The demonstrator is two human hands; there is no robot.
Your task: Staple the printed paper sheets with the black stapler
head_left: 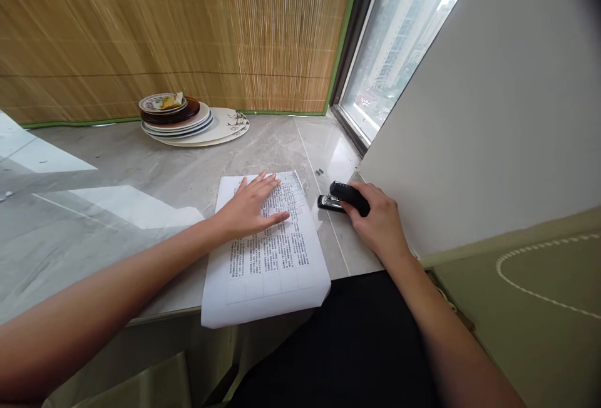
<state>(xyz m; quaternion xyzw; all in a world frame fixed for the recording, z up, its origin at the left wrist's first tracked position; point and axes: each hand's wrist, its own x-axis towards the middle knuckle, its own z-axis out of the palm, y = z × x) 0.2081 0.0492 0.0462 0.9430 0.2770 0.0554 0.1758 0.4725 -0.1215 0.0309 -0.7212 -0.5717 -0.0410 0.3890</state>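
Printed sheets of paper [270,292] lie on the grey stone ledge, their near end hanging over its front edge. Flat on the upper half of the print rests my left hand [253,206], fingers spread and thumb pointing right. To the right of the paper, my right hand [378,217] is wrapped round the back of a black stapler [346,194]. The stapler's jaws face the paper but stand apart from it. Just beyond the stapler are small grey staple strips [319,172]. My right palm hides the stapler's rear end.
A stack of plates [176,121] stands at the back left on the ledge [263,139], before a bamboo blind [188,32]. A window [394,45] is at the back right. A white wall [493,114] borders my right arm. Sunlit patches cross the ledge's left side.
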